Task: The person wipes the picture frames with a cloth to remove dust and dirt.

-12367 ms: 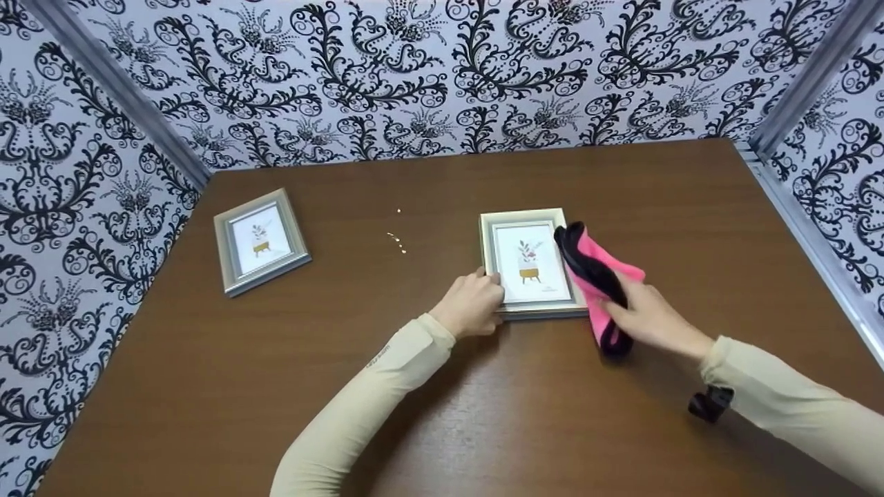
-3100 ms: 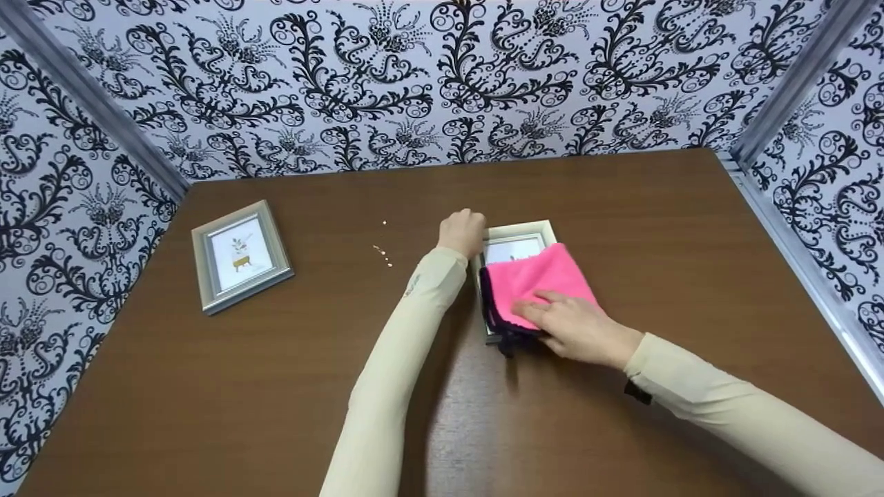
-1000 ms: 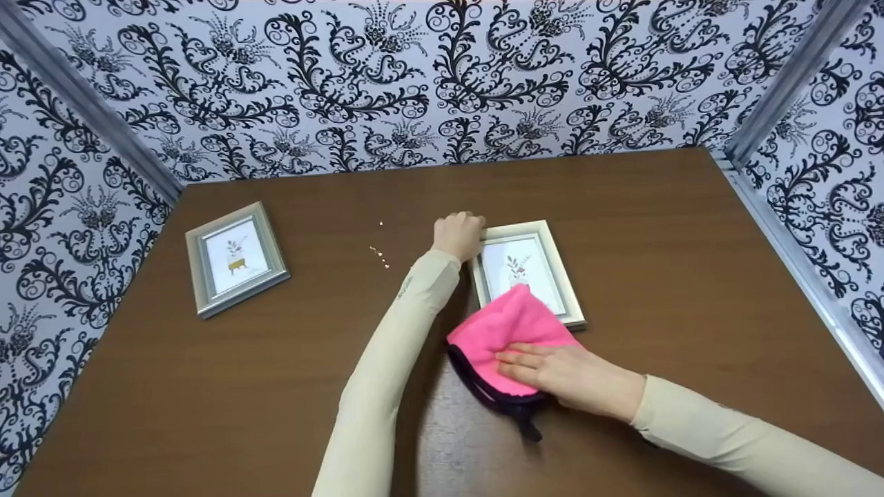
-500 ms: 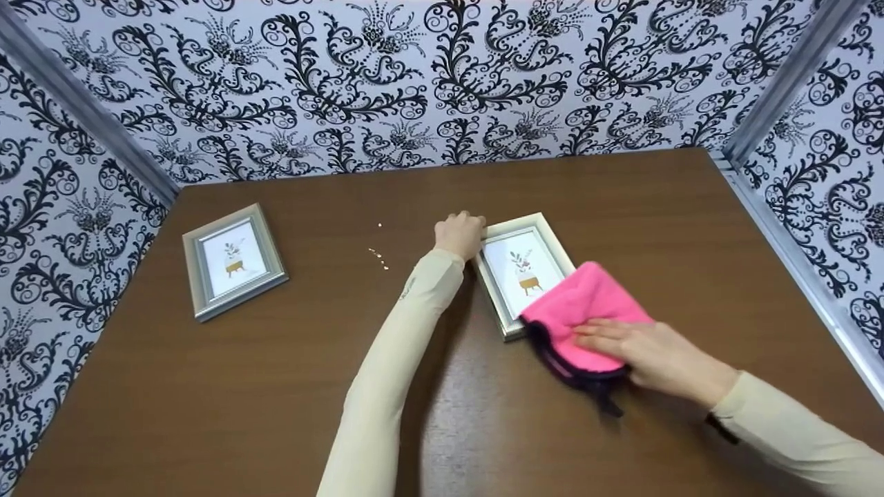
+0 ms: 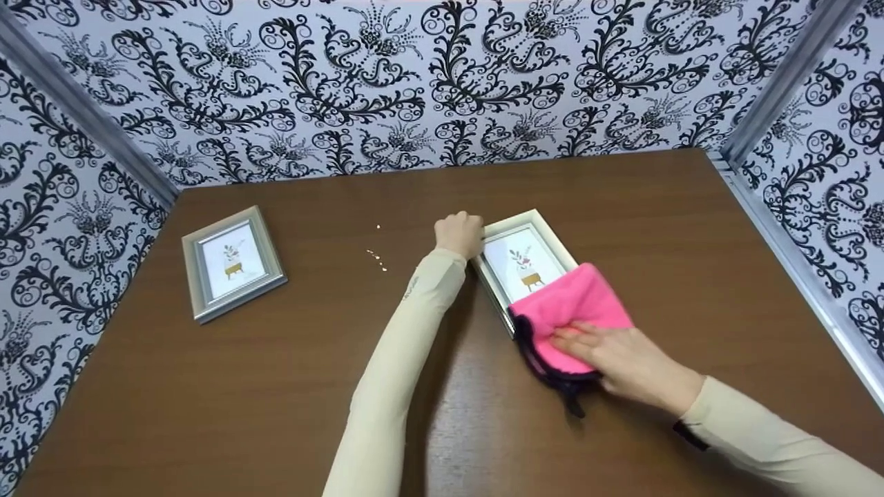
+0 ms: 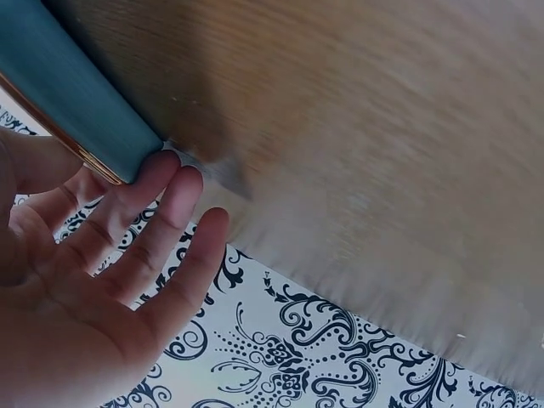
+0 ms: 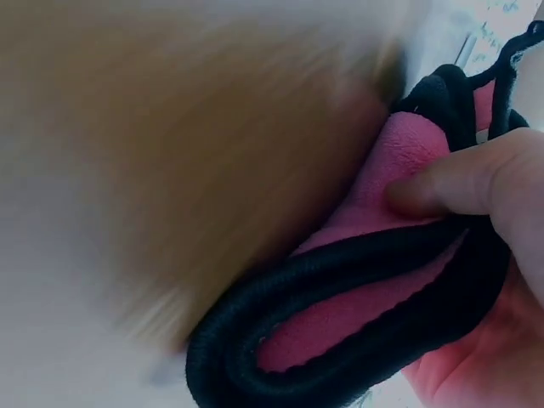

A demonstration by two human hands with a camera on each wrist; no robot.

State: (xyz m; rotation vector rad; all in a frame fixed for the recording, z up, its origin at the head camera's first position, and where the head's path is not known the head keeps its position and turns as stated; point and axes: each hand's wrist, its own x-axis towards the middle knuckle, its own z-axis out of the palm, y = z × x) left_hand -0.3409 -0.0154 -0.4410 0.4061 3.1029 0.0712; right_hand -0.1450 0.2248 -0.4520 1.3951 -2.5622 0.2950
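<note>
My left hand (image 5: 458, 235) grips the far left corner of a silver picture frame (image 5: 498, 281) that lies askew on the table. In the left wrist view the thumb and fingers (image 6: 208, 246) close on the frame's corner (image 6: 93, 89), with the outer fingers spread past it. My right hand (image 5: 625, 355) holds a folded pink cloth (image 5: 587, 297) with a black edge against the near end of the frame, covering the lower part of the picture. The right wrist view has the thumb pressed on the layered cloth (image 7: 408, 157); the fingers behind it are mostly hidden.
A second silver frame (image 5: 235, 266) with a similar plant picture lies at the table's left. Several small pale specks (image 5: 376, 257) dot the brown table (image 5: 290, 386) between the frames. Patterned walls (image 5: 387, 90) enclose the back and sides.
Over the last second the cloth has moved right along the frame's near end, and the frame has turned, its near end swinging right. Earlier, the left hand held the frame's near left corner.
</note>
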